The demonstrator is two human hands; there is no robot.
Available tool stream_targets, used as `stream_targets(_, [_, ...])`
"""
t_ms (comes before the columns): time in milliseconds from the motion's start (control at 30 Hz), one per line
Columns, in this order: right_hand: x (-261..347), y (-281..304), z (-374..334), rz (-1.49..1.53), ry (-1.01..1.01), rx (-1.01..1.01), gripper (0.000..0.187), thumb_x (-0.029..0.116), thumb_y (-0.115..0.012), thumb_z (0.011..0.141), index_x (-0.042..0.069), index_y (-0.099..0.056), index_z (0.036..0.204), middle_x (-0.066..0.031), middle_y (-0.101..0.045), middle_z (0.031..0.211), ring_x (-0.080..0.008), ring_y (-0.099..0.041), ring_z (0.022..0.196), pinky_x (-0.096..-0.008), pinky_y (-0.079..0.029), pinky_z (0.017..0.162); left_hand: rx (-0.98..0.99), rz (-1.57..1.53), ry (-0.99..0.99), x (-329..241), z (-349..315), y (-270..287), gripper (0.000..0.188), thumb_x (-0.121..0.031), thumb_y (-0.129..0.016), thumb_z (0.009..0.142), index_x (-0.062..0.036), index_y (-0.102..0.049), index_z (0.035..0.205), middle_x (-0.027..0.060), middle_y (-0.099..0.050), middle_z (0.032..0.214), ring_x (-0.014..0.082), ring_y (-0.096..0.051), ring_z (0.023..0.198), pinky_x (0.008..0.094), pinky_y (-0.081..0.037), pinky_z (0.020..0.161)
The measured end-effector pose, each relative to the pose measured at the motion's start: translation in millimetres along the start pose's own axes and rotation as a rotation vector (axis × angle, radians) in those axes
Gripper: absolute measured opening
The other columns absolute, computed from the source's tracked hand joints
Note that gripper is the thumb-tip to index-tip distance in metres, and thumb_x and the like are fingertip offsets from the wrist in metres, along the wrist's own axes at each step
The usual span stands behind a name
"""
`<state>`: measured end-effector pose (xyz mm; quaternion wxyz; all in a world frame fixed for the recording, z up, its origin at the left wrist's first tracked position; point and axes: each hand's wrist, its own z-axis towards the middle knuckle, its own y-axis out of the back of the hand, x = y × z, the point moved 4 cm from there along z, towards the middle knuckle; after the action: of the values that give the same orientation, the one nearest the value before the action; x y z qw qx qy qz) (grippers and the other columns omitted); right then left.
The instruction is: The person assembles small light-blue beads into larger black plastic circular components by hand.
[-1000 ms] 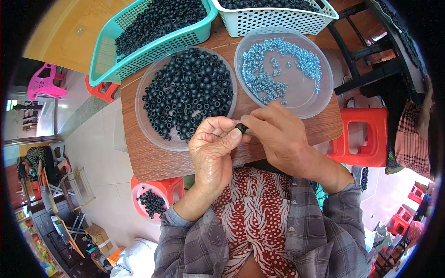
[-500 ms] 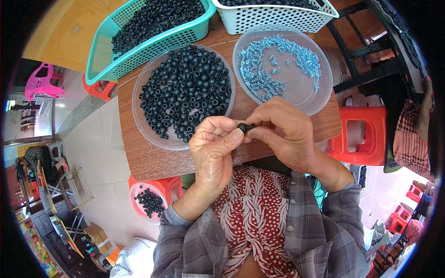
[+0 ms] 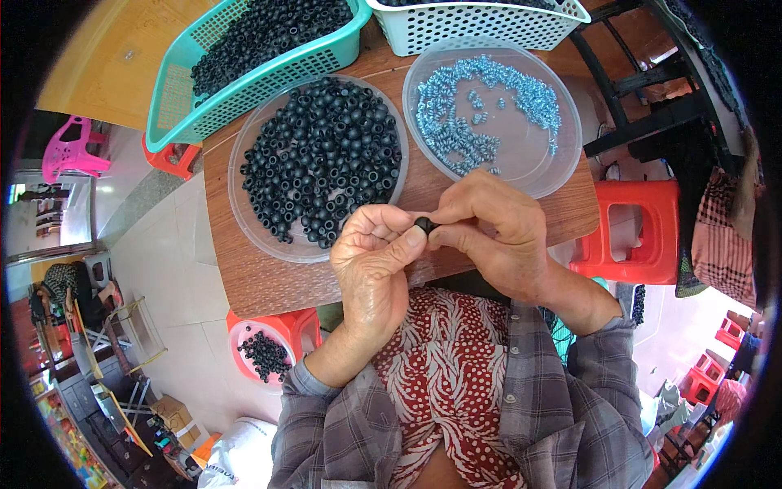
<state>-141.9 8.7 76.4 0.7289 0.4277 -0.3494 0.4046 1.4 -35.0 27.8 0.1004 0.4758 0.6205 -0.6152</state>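
Over the near edge of the table, my left hand (image 3: 372, 259) pinches a small black plastic ball (image 3: 424, 224) between thumb and forefinger. My right hand (image 3: 498, 235) meets it from the other side, thumb and forefinger closed on the same ball; whatever else they grip is hidden. Just beyond my left hand stands a round clear tub (image 3: 236, 189) of hollow black balls (image 3: 326, 151), many with their holes showing. Beyond my right hand, a second clear tub (image 3: 529, 173) holds small shiny springs (image 3: 456, 134), looking bluish.
A teal basket (image 3: 269, 77) and a white basket (image 3: 481, 33), both with black pieces, stand at the far side of the wooden table (image 3: 269, 289). Red stools (image 3: 631, 265) flank it. Near my left forearm, a pink-rimmed dish (image 3: 265, 357) holds more black pieces.
My hands have drawn slightly closer together. The dark stem-like bit showing between the ball and my right fingers has gone from sight. The whole view has shifted a little.
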Motion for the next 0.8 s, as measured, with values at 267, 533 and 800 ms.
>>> stream_targets(267, [-1.9, -2.4, -5.1, 0.036, -0.021, -0.044, 0.017, -0.002, -0.074, 0.070, 0.002, -0.063, 0.082, -0.0076, -0.059, 0.075, -0.0209, -0.058, 0.068, -0.0323, -0.045, 0.060, -0.013, 0.028, -0.054, 1.4, -1.8, 1.1, 0.019, 0.011, -0.065, 0.081, 0.0002, -0.057, 0.095, 0.0105, -0.067, 0.094, 0.0125, -0.064, 0.080, 0.0244, -0.053, 0.076])
stream_targets(533, [4.1, -3.0, -5.0, -0.057, 0.046, -0.031, 0.019, -0.004, -0.072, 0.069, 0.000, -0.062, 0.085, -0.0097, -0.060, 0.077, -0.0249, -0.058, 0.069, -0.0334, -0.045, 0.060, -0.017, 0.062, -0.125, 0.4, -4.5, -2.2, 0.019, 0.010, -0.066, 0.082, -0.0001, -0.057, 0.096, 0.0089, -0.066, 0.093, 0.0105, -0.063, 0.081, 0.0232, -0.052, 0.078])
stream_targets(800, [10.7, -8.3, -17.8, -0.283, 0.298, -0.161, 0.031, -0.007, -0.069, 0.066, -0.003, -0.063, 0.096, -0.0132, -0.060, 0.086, -0.0274, -0.057, 0.074, -0.0358, -0.046, 0.060, -0.074, 0.059, -0.087, -2.1, -6.3, -5.9, 0.019, 0.008, -0.067, 0.081, -0.0014, -0.058, 0.096, 0.0072, -0.066, 0.094, 0.0095, -0.062, 0.082, 0.0216, -0.051, 0.079])
